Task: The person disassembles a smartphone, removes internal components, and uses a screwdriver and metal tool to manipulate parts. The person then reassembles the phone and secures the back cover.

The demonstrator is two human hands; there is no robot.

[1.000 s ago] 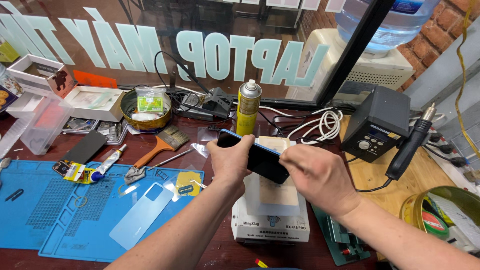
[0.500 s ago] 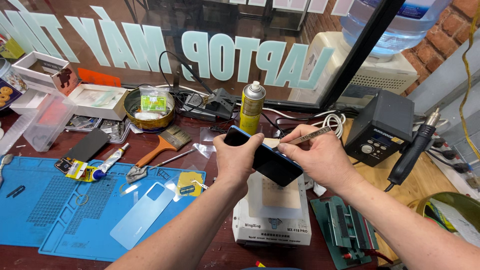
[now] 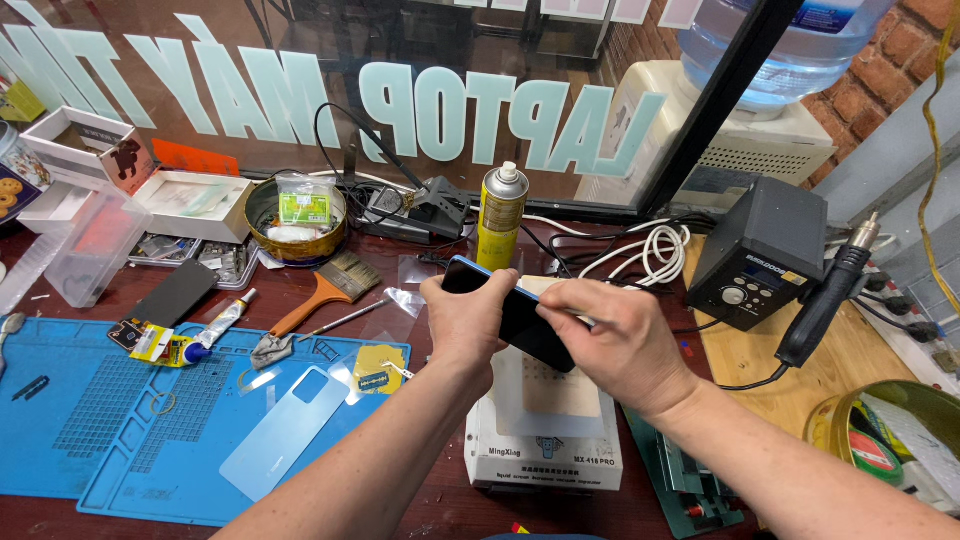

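Note:
A dark smartphone with a blue edge is held tilted above a white heating plate machine. My left hand grips the phone's left end. My right hand holds its right end, fingers pressing along the top edge. A light blue phone back cover lies on the blue work mat to the left, next to a small yellow sticker sheet.
A yellow spray can, an orange-handled brush, a glue tube and a gold tin sit behind the mat. A black hot-air station with its handpiece stands right. Coiled white cable, parts boxes far left.
Both hands with the phone stay over the white machine. The phone has tilted a little and my right hand's fingers have shifted along its upper edge.

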